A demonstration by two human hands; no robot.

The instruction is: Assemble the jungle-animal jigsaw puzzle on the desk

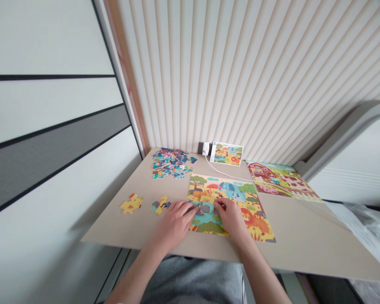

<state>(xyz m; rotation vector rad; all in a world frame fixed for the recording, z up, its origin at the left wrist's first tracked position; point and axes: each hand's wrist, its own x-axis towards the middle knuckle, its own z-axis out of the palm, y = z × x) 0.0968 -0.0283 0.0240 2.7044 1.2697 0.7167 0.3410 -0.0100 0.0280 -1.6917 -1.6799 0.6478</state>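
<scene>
A colourful animal jigsaw puzzle [237, 198] lies assembled on the beige table [304, 245]. My left hand [173, 221] rests on the puzzle's left edge, fingertips pressing a grey-and-blue piece [204, 209] near the middle. My right hand [229, 215] lies flat on the puzzle just right of that piece, fingertips touching it. Two loose pieces, a yellow one [132, 203] and a yellow-blue one [160, 205], sit left of my left hand.
A pile of several blue pieces [171, 163] lies at the back left. A reference card [226, 153] leans on the ribbed wall beside a white charger [206, 148] with its cable. A farm puzzle [281, 179] lies at the right.
</scene>
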